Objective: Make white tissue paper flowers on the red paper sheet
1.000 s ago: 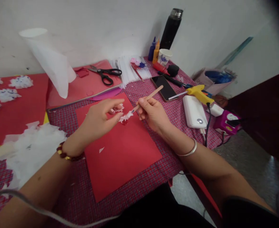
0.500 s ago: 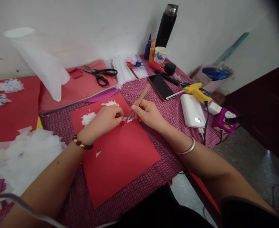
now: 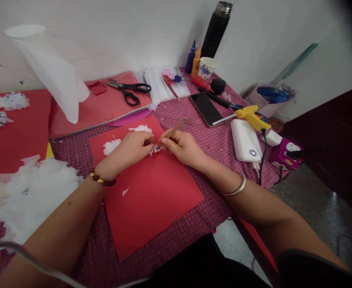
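Observation:
My right hand (image 3: 183, 148) grips a wooden craft stick (image 3: 177, 127), its lower end down at a small white paper tuft (image 3: 156, 149) with a bluish spot on it. A clear reddish patch shows just below that tuft. From the other side my left hand (image 3: 132, 148) comes in, thumb and fingers pinched together beside the tuft; what they hold is too small to make out. Under both hands lies a red paper sheet (image 3: 152, 204). On it are two more white paper tufts, one at the left (image 3: 111, 146) and one at the back (image 3: 142, 128).
Black-handled scissors (image 3: 131, 92) rest on a red folder. A phone (image 3: 206, 109), a yellow glue gun (image 3: 249, 116) and a white power bank (image 3: 245, 140) lie on the right. Cut white paper (image 3: 35, 196) is heaped at left. A grey cable (image 3: 29, 258) crosses the lower left.
My left hand went from spread fingers to a pinch at the tuft. My right hand moved slightly left with the craft stick, which now points down into the tuft.

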### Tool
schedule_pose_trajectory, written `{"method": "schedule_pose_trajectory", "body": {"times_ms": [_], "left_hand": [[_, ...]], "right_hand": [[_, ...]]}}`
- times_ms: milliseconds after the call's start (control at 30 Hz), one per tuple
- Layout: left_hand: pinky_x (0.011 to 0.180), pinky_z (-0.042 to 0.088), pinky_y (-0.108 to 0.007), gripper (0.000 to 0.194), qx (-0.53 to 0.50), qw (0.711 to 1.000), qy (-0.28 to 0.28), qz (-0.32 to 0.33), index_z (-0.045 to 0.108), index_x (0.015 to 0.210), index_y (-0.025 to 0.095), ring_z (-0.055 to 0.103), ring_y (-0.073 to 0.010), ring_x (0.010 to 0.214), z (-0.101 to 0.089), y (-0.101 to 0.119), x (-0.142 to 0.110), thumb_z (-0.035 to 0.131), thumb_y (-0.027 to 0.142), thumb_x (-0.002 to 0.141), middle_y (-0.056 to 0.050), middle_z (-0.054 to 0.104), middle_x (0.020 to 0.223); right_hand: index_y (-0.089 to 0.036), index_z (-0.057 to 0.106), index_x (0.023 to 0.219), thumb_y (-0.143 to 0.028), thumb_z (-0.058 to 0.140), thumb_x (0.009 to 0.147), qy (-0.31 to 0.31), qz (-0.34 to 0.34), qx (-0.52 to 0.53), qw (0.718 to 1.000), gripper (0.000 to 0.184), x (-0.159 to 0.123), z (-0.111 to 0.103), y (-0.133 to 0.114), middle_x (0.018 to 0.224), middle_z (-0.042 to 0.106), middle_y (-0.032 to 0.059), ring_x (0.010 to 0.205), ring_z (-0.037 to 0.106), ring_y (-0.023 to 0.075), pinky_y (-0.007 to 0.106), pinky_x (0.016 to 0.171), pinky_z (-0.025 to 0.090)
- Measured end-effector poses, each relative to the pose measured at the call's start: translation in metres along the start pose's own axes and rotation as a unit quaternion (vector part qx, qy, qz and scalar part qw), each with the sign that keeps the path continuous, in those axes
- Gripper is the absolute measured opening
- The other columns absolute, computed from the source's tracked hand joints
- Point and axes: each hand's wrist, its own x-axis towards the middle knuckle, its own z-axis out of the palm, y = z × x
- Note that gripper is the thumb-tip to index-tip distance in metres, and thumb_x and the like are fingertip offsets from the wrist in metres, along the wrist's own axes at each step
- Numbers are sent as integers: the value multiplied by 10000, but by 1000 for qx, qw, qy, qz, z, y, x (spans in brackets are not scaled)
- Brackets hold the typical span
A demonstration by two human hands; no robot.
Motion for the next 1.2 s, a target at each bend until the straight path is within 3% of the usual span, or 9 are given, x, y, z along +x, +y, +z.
{"method": "schedule_pose_trajectory", "body": {"times_ms": [300,433,600,700,833,967,1033,1100,1200], "left_hand": [[611,344,-305,199,2,1000,23,20,531,654,218,507,-180,618,-5,-3,2,434,244,826,-24,589,661],[621,365,-301,208,-13,999,11,31,525,680,220,510,-178,623,-8,-7,0,405,262,844,-15,568,660],[638,393,-304,206,-40,999,3,37,587,752,221,553,-189,660,-8,-13,0,414,254,860,-29,618,727],[656,401,-304,208,-30,999,2,32,602,765,215,563,-187,678,-8,-11,1,417,218,860,-27,629,728],[705,438,-304,229,-32,999,5,39,611,800,179,583,-178,737,-10,7,-13,402,200,893,-40,646,789],[853,476,-345,215,2,995,46,90,635,1016,168,622,-198,933,-16,18,-49,445,224,932,-81,694,1011],[924,466,-381,232,54,993,48,92,642,1065,174,617,-217,1019,-26,9,-74,457,244,943,-98,700,1076],[936,468,-391,233,96,993,63,32,664,1060,189,631,-222,1010,-47,-11,-101,489,278,933,-92,716,1068],[881,497,-347,219,140,962,163,-171,704,973,208,661,-217,952,-92,-58,-136,554,324,862,-60,740,1013]], "right_hand": [[-188,598,877,-277,474,952,-25,-9,-136,990,170,7,6,-10,785,631,26,717,564,152,275,679,381],[-186,597,845,-257,508,933,-22,-10,-143,989,144,6,5,-19,765,628,28,708,569,156,280,671,378],[-195,567,849,-338,496,947,86,-4,16,996,187,5,-2,-22,731,611,8,644,567,125,258,622,418],[-193,550,818,-380,529,920,99,34,171,980,214,5,-2,-18,618,576,-22,521,528,102,234,525,418],[-190,537,756,-438,597,860,0,160,333,929,276,-7,1,-15,491,535,-50,385,440,74,195,399,356],[-167,567,760,-462,646,847,-197,252,324,890,317,-21,0,-11,455,508,-52,354,392,51,157,340,275],[-161,570,764,-472,647,856,-248,260,305,882,334,-23,-2,-8,468,502,-52,363,384,40,146,345,270],[-162,564,769,-488,647,858,-261,261,297,881,347,-23,-3,-5,487,500,-51,378,385,35,140,352,269],[-168,555,778,-512,646,855,-255,268,286,884,364,-23,-3,-3,503,504,-46,399,396,40,142,361,272]]}}
